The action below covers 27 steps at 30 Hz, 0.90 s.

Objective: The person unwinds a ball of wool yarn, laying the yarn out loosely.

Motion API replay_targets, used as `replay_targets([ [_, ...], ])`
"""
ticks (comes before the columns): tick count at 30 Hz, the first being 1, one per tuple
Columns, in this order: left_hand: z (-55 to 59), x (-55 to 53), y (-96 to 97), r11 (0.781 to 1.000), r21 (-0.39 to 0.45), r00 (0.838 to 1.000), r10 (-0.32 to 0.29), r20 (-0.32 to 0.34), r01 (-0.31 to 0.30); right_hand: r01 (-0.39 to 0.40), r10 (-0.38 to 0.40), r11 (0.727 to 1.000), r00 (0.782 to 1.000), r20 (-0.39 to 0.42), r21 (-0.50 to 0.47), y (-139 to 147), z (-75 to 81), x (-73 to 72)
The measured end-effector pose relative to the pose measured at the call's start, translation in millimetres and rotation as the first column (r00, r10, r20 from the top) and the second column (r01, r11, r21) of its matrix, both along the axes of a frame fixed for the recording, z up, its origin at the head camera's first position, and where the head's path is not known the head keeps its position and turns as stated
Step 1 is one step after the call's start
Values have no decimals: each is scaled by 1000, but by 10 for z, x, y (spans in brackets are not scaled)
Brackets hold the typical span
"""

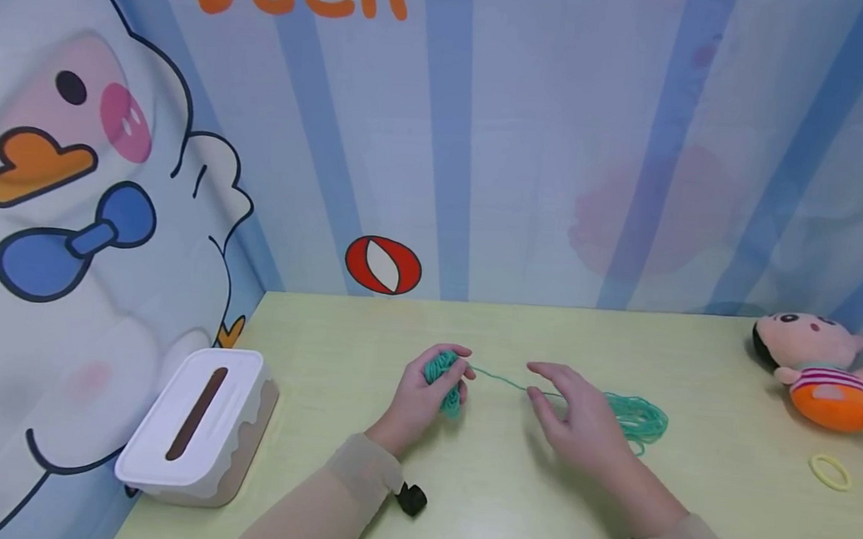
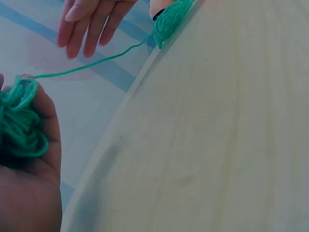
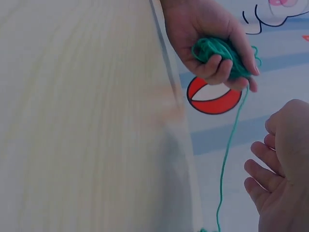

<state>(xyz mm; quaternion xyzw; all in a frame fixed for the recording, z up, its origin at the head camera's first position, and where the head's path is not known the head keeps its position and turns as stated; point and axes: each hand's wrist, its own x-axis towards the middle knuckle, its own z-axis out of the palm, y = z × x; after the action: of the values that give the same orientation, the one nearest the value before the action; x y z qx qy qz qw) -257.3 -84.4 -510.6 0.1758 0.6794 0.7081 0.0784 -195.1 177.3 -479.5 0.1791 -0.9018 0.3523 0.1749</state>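
Green yarn bundle held in the left grip, right grip bare.
The left grip is curled snug round the bundle. A yarn strand comes out toward 3 o'clock and goes close by the right grip, which has thumb and fingers well apart and nothing in it; I can't tell if it touches the strand. Just past it, at 3 o'clock, a loose yarn pile lies on the bench. Farther that way is a plush doll, with a yellow ring at its 6 o'clock. A tissue box sits at 9 o'clock. This looks like winding, partly done; the next move seems to need the right grip to pinch the strand and guide it round the bundle.
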Motion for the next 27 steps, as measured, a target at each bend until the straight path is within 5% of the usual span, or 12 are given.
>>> replay_targets([
  [5, 2, 1, -5, 1000, 3, 1000, -20, -6, 20, -61, 55, 996, 993, 105, 58, -360, 20, -135],
  [11, 30, 15, 8, 1000, 10, 1000, -19, -23, 19, -10, 5, 998, 996, 86, 59, -527, 22, -197],
  [20, 1, -21, 36, 999, 13, 998, 41, 44, -42, 112, -117, 990, 992, -50, -88, -219, 123, -60],
  [27, 14, -12, 31, 985, -108, 990, 138, 39, -133, 174, -205, 969, 963, -177, -174, 125, 143, 50],
])
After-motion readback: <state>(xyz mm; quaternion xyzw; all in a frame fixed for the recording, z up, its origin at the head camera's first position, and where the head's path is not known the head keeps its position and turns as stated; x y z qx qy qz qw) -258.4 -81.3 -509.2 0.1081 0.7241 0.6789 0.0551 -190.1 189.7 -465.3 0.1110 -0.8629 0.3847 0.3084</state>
